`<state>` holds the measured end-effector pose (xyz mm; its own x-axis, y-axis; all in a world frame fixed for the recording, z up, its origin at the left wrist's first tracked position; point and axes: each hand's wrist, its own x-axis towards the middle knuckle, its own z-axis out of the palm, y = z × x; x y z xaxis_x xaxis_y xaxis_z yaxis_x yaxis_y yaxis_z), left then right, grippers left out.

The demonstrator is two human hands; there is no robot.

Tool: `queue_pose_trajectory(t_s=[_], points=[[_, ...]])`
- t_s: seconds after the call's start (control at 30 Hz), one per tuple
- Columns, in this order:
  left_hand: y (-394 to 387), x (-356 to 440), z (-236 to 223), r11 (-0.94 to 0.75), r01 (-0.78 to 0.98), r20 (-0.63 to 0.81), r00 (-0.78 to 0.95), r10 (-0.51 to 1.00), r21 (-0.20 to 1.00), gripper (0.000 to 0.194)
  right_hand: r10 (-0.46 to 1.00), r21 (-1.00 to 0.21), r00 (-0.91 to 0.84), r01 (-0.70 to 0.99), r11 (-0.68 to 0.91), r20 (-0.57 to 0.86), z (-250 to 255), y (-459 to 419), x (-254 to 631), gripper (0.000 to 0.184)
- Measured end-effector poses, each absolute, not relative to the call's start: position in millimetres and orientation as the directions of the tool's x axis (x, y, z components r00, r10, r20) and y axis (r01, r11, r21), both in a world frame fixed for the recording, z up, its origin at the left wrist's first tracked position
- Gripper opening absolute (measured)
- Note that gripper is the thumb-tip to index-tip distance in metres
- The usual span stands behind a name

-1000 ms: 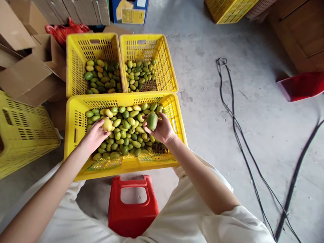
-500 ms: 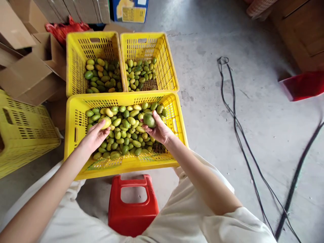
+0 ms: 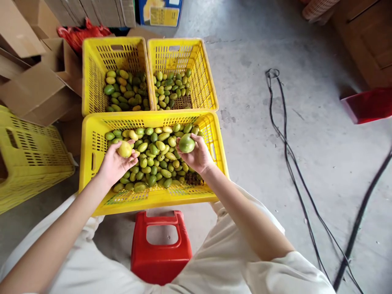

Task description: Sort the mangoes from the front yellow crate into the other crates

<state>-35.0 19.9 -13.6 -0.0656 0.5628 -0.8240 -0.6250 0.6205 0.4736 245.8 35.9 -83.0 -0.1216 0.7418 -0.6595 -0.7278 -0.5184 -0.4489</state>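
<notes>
In the head view, my left hand (image 3: 118,161) holds a smooth yellow fruit (image 3: 125,149) between thumb and fingers, over the left side of the front yellow crate (image 3: 153,201). My right hand (image 3: 199,154) grips a rounder green fruit (image 3: 186,143) above the crate's right side, its top facing up. Beneath both hands lies a pile of small oval green and yellow fruits (image 3: 153,157); I cannot tell their exact kind. Bare crate floor shows at the pile's lower right.
Behind stand two yellow crates, a left one (image 3: 88,77) and a right one (image 3: 203,75), each partly filled with similar fruits. Another yellow crate (image 3: 36,163) and cardboard boxes (image 3: 33,90) are at left. A red stool (image 3: 161,261) sits between my legs. Black cables (image 3: 286,143) cross the floor.
Both fruits are turned to show more of their surface. My right hand has moved slightly right and up, its palm opening more upward. The left hand's fingers have spread a little.
</notes>
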Motion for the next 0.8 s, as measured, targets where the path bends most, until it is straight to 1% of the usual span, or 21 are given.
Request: queue_pose_trajectory(t_s=[0.1, 0.17, 0.3, 0.4, 0.47, 0.53, 0.7, 0.8], points=[[17, -37, -20, 0.627, -0.607, -0.806, -0.038, 0.590, 0.488, 0.022, 0.714, -0.378, -0.193, -0.740, -0.556, -0.673, -78, 35, 244, 0.030], [16, -40, -27, 0.623, -0.595, -0.787, -0.028, 0.616, 0.508, 0.019, 0.706, -0.336, -0.259, -0.738, -0.585, -0.659, -75, 34, 245, 0.025], [15, -46, -38, 0.616, -0.581, -0.751, 0.012, 0.661, 0.533, 0.024, 0.668, -0.259, -0.393, -0.706, -0.659, -0.632, -75, 33, 252, 0.017], [15, -47, -40, 0.617, -0.587, -0.743, 0.039, 0.669, 0.525, 0.036, 0.614, -0.196, -0.481, -0.665, -0.720, -0.626, -77, 32, 254, 0.014], [13, -46, -40, 0.611, -0.587, -0.737, 0.035, 0.675, 0.531, 0.042, 0.607, -0.195, -0.488, -0.656, -0.729, -0.627, -77, 31, 252, 0.013], [11, -44, -39, 0.607, -0.577, -0.729, 0.027, 0.683, 0.547, 0.042, 0.609, -0.211, -0.467, -0.656, -0.725, -0.640, -73, 30, 249, 0.012], [4, -43, -39, 0.601, -0.538, -0.690, 0.050, 0.722, 0.591, 0.026, 0.607, -0.237, -0.405, -0.663, -0.710, -0.684, -64, 28, 244, 0.015], [2, -44, -39, 0.598, -0.527, -0.674, 0.063, 0.736, 0.604, 0.034, 0.640, -0.292, -0.375, -0.660, -0.692, -0.670, -64, 26, 243, 0.012]])
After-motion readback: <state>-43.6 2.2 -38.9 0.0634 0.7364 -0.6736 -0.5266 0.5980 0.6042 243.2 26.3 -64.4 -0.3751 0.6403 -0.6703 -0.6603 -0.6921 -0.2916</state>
